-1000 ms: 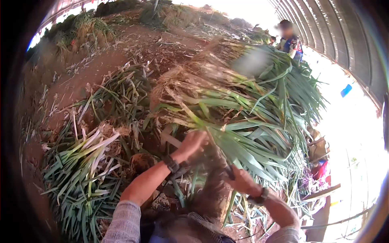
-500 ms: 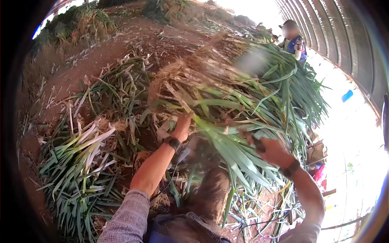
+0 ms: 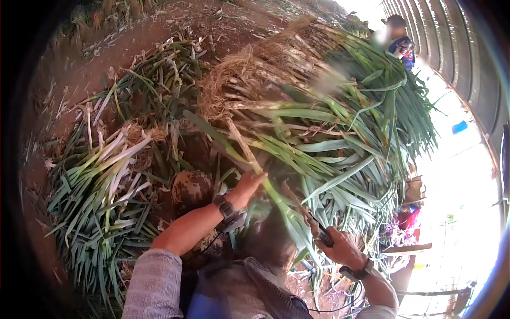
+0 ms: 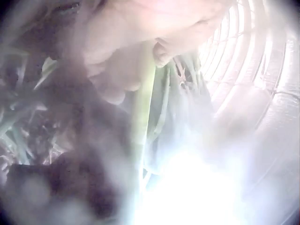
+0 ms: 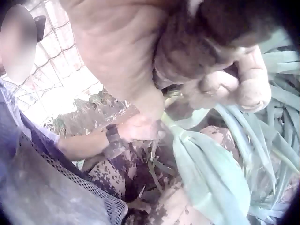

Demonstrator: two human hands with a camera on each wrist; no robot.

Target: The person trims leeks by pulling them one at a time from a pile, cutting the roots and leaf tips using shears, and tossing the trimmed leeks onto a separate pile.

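My left hand grips a leek around its pale green stalk. The leek's dirty root end slants up past the hand toward the pile, and its leaves fan down to the right. In the left wrist view the leek passes between curled fingers. My right hand holds a long knife by its black handle, the soiled blade pointing up and left beside the leek's leaves. The right wrist view has broad leek leaves below the hand, while palm and fingers hide much of the handle.
A big pile of leeks, roots to the left, lies ahead. On the left sits a bundle of cleaned leeks, with trimmings behind it. My camouflage-covered knee is close to the left arm. Another person is at the far right.
The right hand with the knife swung out to the right, then came back down and left. The left hand moved up, then lower again with the leek, whose leaves now hang lower.
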